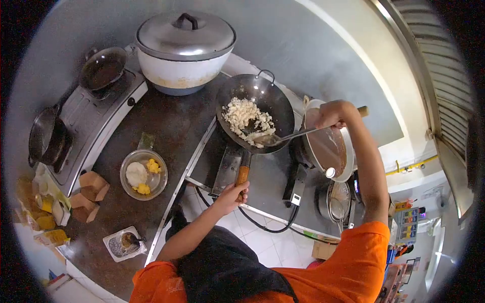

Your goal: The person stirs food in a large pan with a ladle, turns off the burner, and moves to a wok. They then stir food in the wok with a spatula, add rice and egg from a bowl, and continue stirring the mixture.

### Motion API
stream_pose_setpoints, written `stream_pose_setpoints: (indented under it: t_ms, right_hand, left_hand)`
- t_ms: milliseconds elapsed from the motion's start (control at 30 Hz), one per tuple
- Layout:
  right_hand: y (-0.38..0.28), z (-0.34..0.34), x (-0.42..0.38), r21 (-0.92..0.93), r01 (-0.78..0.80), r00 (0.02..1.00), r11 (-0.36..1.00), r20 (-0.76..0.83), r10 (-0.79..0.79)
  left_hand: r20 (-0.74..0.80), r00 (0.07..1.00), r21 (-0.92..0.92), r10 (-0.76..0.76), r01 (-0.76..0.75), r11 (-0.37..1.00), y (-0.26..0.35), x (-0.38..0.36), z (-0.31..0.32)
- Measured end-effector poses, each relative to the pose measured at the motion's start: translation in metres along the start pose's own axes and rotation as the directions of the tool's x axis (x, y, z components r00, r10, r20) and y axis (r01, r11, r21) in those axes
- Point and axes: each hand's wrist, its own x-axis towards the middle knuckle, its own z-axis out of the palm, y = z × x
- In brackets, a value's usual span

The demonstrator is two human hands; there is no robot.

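A dark wok (281, 103) with a wooden handle sits on the burner ahead of me. My left hand (232, 198) is closed around that handle near its end. White crumbly food (241, 112), which could be rice, lies in the wok, mostly on its left and lower side. My right hand (336, 115) grips a long metal spatula (298, 134) with a wooden end. Its blade rests low in the wok, touching the edge of the food. Beside the wok, under my right forearm, stands a large pot of brown liquid (328, 146).
On the left counter are a metal bowl (160, 189) with white and yellow contents, brown paper boxes (88, 199) and a small white tray (113, 246). A big lidded cooker (184, 63) stands behind. Small pans (103, 68) sit on a stove. A strainer (337, 207) lies at the right.
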Motion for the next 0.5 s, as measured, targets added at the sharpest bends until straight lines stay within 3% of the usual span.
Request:
stream_pose_setpoints:
  t_ms: [67, 100, 200, 233, 267, 333, 400, 467, 500]
  right_hand:
    - [-0.004, 0.018, 0.039, 0.003, 0.102, 0.990, 0.995, -0.097, -0.101]
    - [-0.007, 0.023, 0.052, -0.078, 0.260, 0.929, 0.962, -0.252, -0.272]
    - [0.012, -0.001, 0.042, 0.007, 0.169, 0.968, 0.986, -0.190, -0.165]
    - [-0.010, -0.025, -0.017, 0.102, 0.114, 0.993, 0.988, -0.049, -0.110]
    - [-0.005, -0.027, -0.010, 0.101, 0.116, 0.993, 0.988, -0.047, -0.112]
    - [0.008, -0.025, 0.012, 0.065, 0.009, 0.994, 0.998, 0.105, -0.016]
    - [-0.009, -0.010, 0.020, -0.010, 0.025, 0.998, 1.000, 0.062, -0.025]
    - [-0.013, -0.010, 0.029, 0.100, 0.233, 0.970, 0.967, -0.098, -0.224]
    - [0.001, -0.014, 0.034, 0.022, 0.303, 0.944, 0.953, -0.146, -0.297]
  left_hand:
    - [-0.005, 1.000, -0.018, 0.013, -0.013, 1.000, -0.001, 0.001, 0.000]
    - [-0.010, 0.999, -0.037, 0.033, -0.033, 0.999, -0.002, 0.001, 0.000]
    - [-0.023, 1.000, -0.031, 0.004, -0.005, 1.000, 0.002, -0.002, 0.001]
    - [-0.027, 1.000, -0.038, 0.003, -0.004, 0.999, 0.001, -0.002, 0.002]
    - [-0.006, 1.000, -0.032, 0.004, -0.004, 0.999, 0.002, -0.001, 0.002]
    - [0.015, 1.000, -0.024, 0.000, 0.001, 1.000, 0.003, 0.000, -0.001]
    - [0.026, 0.999, -0.029, 0.026, -0.026, 0.999, -0.002, 0.004, -0.004]
    - [0.012, 1.000, -0.021, 0.026, -0.025, 0.999, 0.003, -0.001, 0.002]
    - [-0.012, 1.000, -0.012, 0.013, -0.013, 1.000, 0.004, -0.005, 0.003]
